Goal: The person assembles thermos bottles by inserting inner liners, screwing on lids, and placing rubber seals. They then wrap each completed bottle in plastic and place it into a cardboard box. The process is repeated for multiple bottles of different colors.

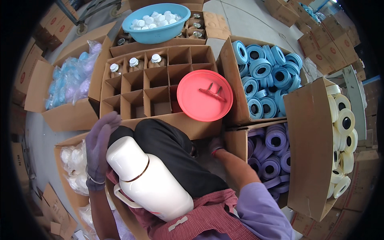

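Observation:
A white thermos flask (156, 186) with a side handle and a gold-coloured ring below its cup-shaped lid (126, 158) lies tilted across my lap. My left hand (100, 140), in a purple glove, is raised beside the lid with its fingers stretched out. No object shows in it. My right hand (217, 146), a red band at its wrist, reaches down into the shadow by the carton of purple rings (276, 140). Its fingers are dark and mostly hidden. Ahead of my knees stands a divided carton (160, 118); three white-capped bottles (157, 61) sit in its far-left cells.
A red round lid (196, 106) with two metal spikes rests on the divided carton's right side. Behind it is a blue basin (134, 34) of white caps (154, 20). Cartons of blue rings (261, 69) and cream rings (345, 121) stand right; bagged blue and purple parts (72, 80) lie left.

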Tool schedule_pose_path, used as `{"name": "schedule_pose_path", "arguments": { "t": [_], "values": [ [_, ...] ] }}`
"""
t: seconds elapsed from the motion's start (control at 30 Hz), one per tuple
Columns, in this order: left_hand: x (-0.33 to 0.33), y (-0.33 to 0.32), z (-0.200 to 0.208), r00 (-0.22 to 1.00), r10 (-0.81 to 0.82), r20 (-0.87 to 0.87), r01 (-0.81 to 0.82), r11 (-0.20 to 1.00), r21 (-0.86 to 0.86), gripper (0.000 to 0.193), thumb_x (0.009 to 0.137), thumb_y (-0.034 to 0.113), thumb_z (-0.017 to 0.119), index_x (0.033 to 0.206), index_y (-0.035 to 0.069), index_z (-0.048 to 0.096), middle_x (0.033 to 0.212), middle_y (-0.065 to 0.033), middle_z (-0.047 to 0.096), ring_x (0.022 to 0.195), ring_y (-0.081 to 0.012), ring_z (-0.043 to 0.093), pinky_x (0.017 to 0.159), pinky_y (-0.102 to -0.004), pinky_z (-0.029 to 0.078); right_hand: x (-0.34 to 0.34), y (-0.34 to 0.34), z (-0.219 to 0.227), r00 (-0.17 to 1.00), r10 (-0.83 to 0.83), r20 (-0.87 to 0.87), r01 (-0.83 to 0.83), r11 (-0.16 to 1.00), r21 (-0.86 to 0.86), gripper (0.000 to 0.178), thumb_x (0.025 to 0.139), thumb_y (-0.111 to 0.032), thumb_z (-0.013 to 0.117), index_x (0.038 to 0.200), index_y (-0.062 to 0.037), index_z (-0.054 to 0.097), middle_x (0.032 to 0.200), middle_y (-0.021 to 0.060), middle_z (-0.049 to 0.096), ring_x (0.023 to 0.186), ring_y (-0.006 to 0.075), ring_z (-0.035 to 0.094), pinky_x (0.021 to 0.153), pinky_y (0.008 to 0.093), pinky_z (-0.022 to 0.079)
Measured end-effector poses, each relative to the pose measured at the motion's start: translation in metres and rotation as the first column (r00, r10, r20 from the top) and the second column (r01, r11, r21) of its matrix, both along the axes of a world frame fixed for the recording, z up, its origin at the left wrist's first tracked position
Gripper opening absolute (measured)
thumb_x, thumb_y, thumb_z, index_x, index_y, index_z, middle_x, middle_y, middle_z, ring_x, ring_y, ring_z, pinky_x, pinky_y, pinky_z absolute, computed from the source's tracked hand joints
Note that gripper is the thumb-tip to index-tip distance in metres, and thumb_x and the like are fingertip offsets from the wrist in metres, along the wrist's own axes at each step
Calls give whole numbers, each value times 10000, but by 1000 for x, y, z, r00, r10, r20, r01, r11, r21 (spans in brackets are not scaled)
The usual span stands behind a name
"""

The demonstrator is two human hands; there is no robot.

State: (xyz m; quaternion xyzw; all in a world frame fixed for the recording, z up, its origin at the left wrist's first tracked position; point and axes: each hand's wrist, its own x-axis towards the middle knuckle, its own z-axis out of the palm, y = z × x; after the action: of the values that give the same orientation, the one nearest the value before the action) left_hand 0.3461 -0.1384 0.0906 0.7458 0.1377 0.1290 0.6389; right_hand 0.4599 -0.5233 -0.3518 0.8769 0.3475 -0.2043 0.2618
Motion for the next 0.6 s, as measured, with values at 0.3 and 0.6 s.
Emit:
{"name": "schedule_pose_path", "arguments": {
  "t": [0.3, 0.6],
  "values": [
    [46, -5, 28, 897, -350, -271, 342, 936, -78, 526, 1062, 395, 406, 1111, -63, 661, 945, -128, 713, 902, -190, 691, 855, -297, 542, 106, 106, 414, 854, 208, -477, 178, 745, 643, 167, 851, -198, 623, 919, -56, 678, 883, 151, 650, 838, 330, 638, 775, 378, 519],
    [86, 2, 49, 916, -401, 17, 344, 761, -550, 225, 978, 239, 627, 1101, 51, 644, 929, 15, 666, 788, -80, 651, 721, -262, 560, 3, 213, 493, 885, 438, 158, -221, 96, 970, 258, 819, -155, 660, 1029, -34, 571, 1053, 152, 547, 1044, 334, 547, 863, 433, 476]
  ]
}}
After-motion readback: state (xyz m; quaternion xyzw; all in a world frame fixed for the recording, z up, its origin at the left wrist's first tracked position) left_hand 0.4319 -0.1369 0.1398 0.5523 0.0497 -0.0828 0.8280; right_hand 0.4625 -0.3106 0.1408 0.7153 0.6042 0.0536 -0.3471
